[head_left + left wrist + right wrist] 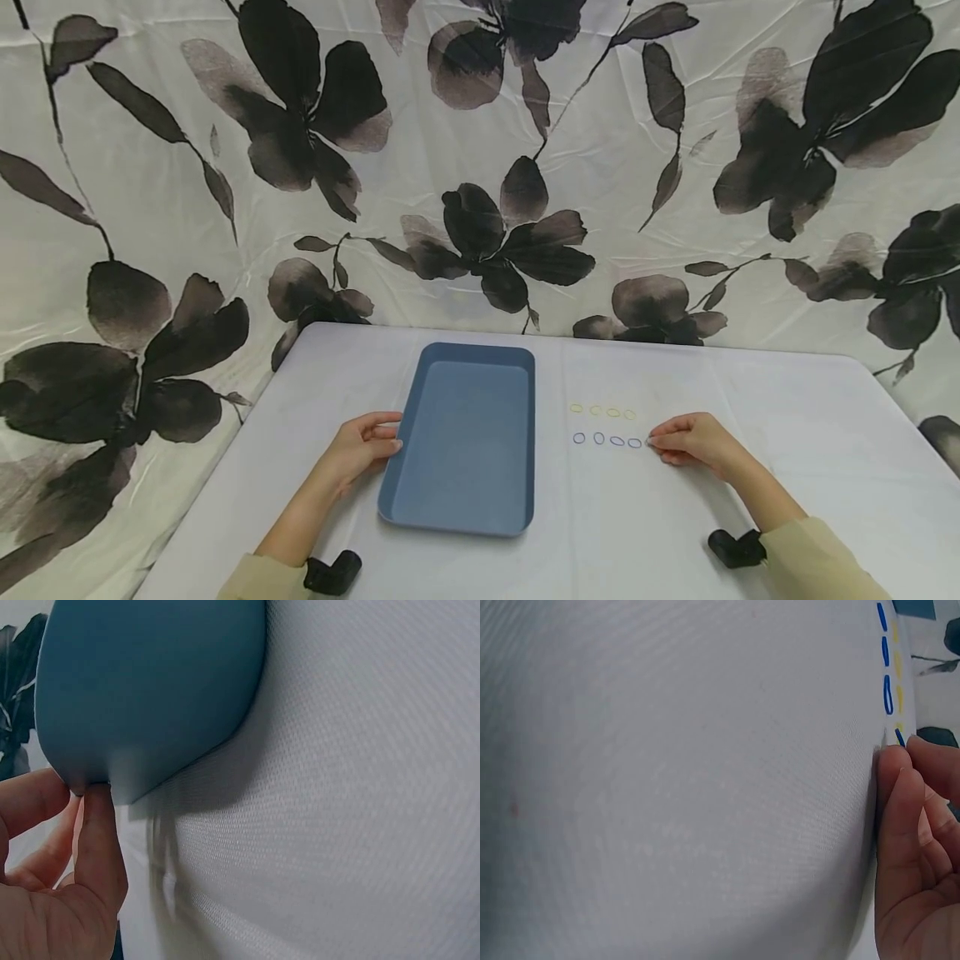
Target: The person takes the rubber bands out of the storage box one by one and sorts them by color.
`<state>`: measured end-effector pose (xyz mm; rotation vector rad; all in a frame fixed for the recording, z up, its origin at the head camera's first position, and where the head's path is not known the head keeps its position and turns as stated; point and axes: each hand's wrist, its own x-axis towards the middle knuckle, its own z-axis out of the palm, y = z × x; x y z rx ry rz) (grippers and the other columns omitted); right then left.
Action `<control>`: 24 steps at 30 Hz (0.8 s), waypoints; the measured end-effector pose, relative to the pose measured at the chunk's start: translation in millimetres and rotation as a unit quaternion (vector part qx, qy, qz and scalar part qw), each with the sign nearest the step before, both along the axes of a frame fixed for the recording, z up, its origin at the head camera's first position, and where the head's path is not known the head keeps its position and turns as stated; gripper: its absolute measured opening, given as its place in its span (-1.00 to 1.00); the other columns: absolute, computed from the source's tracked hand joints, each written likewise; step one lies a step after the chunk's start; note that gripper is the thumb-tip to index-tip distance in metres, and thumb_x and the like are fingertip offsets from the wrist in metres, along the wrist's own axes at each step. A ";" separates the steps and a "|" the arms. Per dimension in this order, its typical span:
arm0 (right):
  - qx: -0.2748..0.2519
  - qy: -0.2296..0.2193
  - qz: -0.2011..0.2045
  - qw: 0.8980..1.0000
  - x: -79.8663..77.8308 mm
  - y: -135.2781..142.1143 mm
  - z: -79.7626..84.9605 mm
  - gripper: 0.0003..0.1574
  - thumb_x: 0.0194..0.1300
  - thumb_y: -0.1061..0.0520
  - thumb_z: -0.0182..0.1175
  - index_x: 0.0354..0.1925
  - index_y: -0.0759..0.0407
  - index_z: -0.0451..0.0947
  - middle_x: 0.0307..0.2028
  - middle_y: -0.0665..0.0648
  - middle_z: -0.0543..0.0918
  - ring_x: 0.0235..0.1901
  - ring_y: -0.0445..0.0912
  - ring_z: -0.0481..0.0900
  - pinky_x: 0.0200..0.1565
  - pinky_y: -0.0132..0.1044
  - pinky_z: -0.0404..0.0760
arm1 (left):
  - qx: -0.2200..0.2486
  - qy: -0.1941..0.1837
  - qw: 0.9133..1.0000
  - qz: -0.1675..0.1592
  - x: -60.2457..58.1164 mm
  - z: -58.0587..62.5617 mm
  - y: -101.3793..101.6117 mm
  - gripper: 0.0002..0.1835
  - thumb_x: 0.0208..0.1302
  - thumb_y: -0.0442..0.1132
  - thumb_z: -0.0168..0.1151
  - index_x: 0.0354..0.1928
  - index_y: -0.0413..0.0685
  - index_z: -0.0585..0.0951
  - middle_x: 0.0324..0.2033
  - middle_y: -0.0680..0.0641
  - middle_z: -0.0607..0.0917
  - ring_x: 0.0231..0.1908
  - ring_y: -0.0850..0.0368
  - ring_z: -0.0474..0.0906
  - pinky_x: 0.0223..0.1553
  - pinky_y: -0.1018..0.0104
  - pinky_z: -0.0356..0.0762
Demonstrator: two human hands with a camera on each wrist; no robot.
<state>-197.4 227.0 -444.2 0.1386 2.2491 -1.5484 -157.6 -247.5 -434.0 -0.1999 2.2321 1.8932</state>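
Observation:
A blue-grey rectangular tray lies on the white-covered table. My left hand holds its left rim; in the left wrist view the thumb and a finger meet at the tray's edge. To the right of the tray, thin loops that look like rubber bands lie in two rows, yellow loops behind and blue loops in front. My right hand has its fingertips together at the right end of the front row, at the last blue rubber band. The fingers partly hide that spot.
A white cloth covers the table. Behind it hangs a pale curtain with dark flowers. A black device sits at the left wrist, and another black device at the right wrist.

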 end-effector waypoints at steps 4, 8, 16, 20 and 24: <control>0.010 -0.004 -0.004 1.000 1.3 0.9 0.7 -0.77 0.17 0.30 0.25 -0.21 0.46 0.60 -0.51 0.04 0.65 -0.57 -0.21 0.54 -0.47 -0.42 0.56 | 0.003 0.003 1.000 -0.006 -1.1 0.0 1.1 -0.46 0.13 -0.53 0.17 0.20 -0.45 0.34 -0.17 -0.24 0.59 -0.32 0.20 0.57 -0.33 0.35 0.55; 0.017 -0.007 -0.004 1.000 1.9 1.4 2.6 -0.77 0.16 0.29 0.26 -0.22 0.45 0.59 -0.52 0.04 0.63 -0.58 -0.21 0.54 -0.47 -0.41 0.57 | 0.003 0.003 1.000 -0.010 -3.1 0.6 2.2 -0.46 0.13 -0.53 0.17 0.20 -0.45 0.34 -0.16 -0.25 0.59 -0.31 0.18 0.58 -0.32 0.35 0.55; 0.029 0.002 0.003 1.000 3.0 4.8 3.9 -0.75 0.19 0.26 0.24 -0.21 0.47 0.58 -0.52 0.06 0.62 -0.56 -0.18 0.54 -0.45 -0.39 0.57 | 0.015 -0.007 0.999 -0.044 -6.0 -2.6 -5.7 -0.43 0.15 -0.50 0.19 0.23 -0.46 0.30 -0.09 -0.26 0.58 -0.26 0.20 0.58 -0.27 0.33 0.56; 0.047 0.033 0.017 0.998 1.3 11.0 9.0 -0.64 0.28 0.17 0.17 -0.14 0.51 0.53 -0.49 0.05 0.60 -0.51 -0.16 0.53 -0.41 -0.37 0.58 | 0.001 -0.003 0.997 -0.073 -6.3 -1.5 -13.7 -0.42 0.18 -0.45 0.20 0.24 -0.44 0.29 -0.06 -0.29 0.57 -0.21 0.16 0.58 -0.23 0.31 0.56; 0.094 0.100 0.025 0.990 1.0 21.0 23.2 -0.52 0.34 0.07 0.11 -0.03 0.51 0.48 -0.36 0.17 0.64 -0.38 -0.07 0.55 -0.33 -0.31 0.58 | -0.089 0.052 0.990 -0.095 -6.4 8.1 -25.0 -0.48 0.24 -0.35 0.20 0.21 -0.38 0.35 -0.04 -0.33 0.55 -0.14 -0.01 0.57 -0.18 0.22 0.56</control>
